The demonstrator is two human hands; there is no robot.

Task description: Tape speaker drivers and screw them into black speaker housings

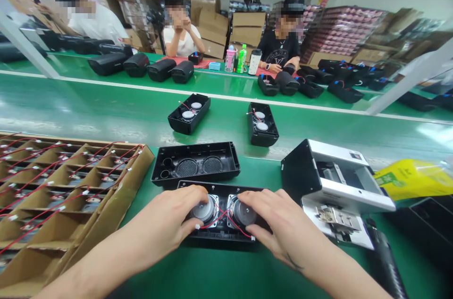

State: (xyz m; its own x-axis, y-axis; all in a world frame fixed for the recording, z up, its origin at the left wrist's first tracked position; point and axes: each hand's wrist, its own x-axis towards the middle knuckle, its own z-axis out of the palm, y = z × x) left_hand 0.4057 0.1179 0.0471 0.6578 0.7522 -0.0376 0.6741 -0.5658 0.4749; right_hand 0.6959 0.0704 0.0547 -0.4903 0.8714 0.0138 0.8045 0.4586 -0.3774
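A black plastic speaker housing point(221, 241) lies open side up on the green bench before me. Two round speaker drivers with square metal frames sit side by side in it, red wires crossing between them. My left hand point(175, 216) has thumb and fingers around the left speaker driver point(204, 212). Around the right speaker driver point(246, 214) curl the fingers and thumb of my right hand point(274, 219). White connectors at the wire ends hang near the housing's front edge. Just behind it lies a second housing point(231, 163) with two round grilles and no drivers inside.
At left stands a divided cardboard box point(136, 186) of wired drivers. A black-and-white machine point(336, 181), a black power driver point(385, 256) and a yellow bag point(414, 178) are at right. Two filled housings point(189, 115) lie on the green belt point(226, 120); co-workers sit beyond.
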